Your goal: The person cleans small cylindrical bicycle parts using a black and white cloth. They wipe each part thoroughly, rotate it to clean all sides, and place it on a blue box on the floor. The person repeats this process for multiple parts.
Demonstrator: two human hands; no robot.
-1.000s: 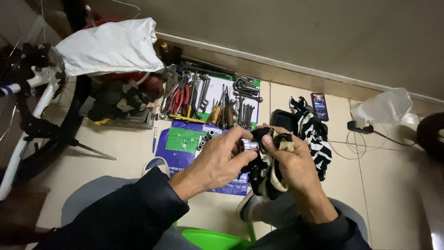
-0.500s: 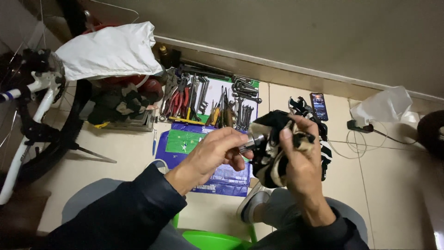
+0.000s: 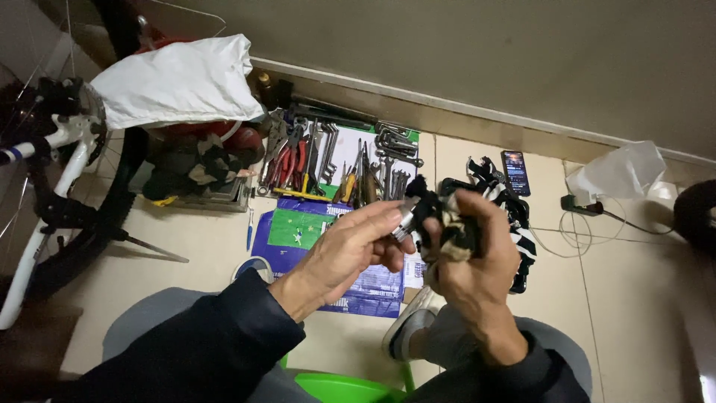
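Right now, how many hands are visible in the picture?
2. The left hand holds a small metal part; the right hand grips a dark rag against it. No other hands show.

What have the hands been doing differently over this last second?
The right hand has closed the dark rag more tightly over the small metal part, which the left hand keeps pinching. Tools on the floor, phone and bicycle lie unchanged.
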